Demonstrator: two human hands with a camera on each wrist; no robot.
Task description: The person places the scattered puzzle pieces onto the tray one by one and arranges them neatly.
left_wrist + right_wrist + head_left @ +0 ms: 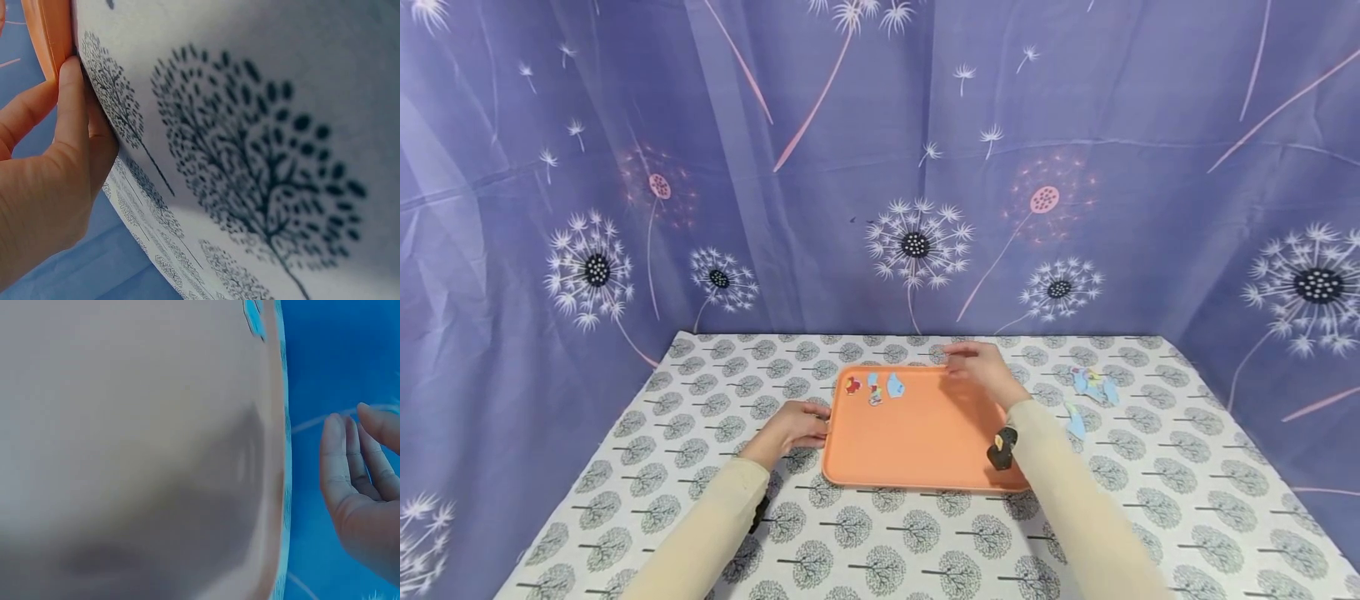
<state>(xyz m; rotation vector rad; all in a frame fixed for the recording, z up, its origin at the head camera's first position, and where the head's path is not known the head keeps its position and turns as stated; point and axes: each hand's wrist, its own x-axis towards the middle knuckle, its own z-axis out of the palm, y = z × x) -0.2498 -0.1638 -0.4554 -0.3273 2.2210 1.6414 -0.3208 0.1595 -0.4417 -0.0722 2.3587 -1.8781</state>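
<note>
An orange tray [917,450] lies on the patterned cloth. My left hand [792,431] touches its left edge with nearly straight fingers; in the left wrist view, the fingertips of that hand [53,169] meet the tray's orange side [53,31]. Over the far right part of the tray is my right hand [977,367], holding nothing, its fingers loosely bent; the right wrist view shows this hand [362,481] apart from the rim. Near the tray's far left corner lie a small red piece [853,385], a multicoloured piece [876,395] and a light blue piece [896,386], resembling puzzle pieces.
Right of the tray, several loose blue and yellow pieces [1093,385] lie together on the tree-print cloth [880,550], with another light blue piece [1075,423] nearer. A blue-purple dandelion curtain [820,250] hangs behind the table.
</note>
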